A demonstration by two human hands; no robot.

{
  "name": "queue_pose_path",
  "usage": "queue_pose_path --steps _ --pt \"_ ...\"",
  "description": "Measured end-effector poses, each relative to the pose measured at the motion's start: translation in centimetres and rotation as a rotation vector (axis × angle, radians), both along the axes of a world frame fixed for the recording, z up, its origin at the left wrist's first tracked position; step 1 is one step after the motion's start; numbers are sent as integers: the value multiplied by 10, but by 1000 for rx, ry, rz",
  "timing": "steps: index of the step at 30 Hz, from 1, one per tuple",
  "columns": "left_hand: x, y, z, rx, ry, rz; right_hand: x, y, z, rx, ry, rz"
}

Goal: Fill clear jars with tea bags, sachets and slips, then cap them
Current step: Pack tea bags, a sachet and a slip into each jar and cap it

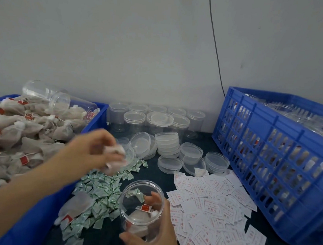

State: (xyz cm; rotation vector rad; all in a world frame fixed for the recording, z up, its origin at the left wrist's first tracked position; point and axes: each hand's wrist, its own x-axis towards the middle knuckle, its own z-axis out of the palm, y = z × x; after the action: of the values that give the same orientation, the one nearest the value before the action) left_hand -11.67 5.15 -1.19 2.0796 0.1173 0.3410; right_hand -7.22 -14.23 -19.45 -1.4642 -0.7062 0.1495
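My right hand [154,234] grips an open clear jar [141,209] near the front of the table; a tea bag with a red tag and a green sachet lie inside it. My left hand [95,149], blurred, holds a bunch of tea bags [114,162] above the green sachets [98,194], up and left of the jar's mouth. The blue tray [33,226] heaped with tea bags [16,131] stands at the left. White slips [214,208] are spread to the right of the jar.
Capped clear jars [153,120] stand at the back by the wall, with loose clear lids [167,143] in front of them. A tall blue crate [280,165] of jars fills the right side. Two empty jars [63,98] lie on the tea bag heap.
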Motion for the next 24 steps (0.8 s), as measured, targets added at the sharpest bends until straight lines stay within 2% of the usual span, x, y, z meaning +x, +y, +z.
queue_pose_path --steps 3,6,8,11,13,15,18,21,24 --pt "-2 -33 -19 7 111 -191 0 0 7 -29 32 -2" --pt "3 -26 -15 -6 133 -216 1 0 7 -40 54 25" --pt "9 -4 -8 86 68 -136 1 -2 7 -49 79 45" --pt "25 54 -15 283 -61 199 0 -2 6 -67 75 34" --pt "34 104 -32 388 -10 466 0 -3 7 -68 78 31" --pt "35 153 -56 454 138 597 0 -3 7 -78 83 24" --pt "24 197 -102 522 367 557 0 -3 6 -74 98 26" --pt "17 217 -134 573 348 521 0 -3 5 -68 108 37" --pt "17 223 -132 443 359 488 1 -1 3 -63 103 37"
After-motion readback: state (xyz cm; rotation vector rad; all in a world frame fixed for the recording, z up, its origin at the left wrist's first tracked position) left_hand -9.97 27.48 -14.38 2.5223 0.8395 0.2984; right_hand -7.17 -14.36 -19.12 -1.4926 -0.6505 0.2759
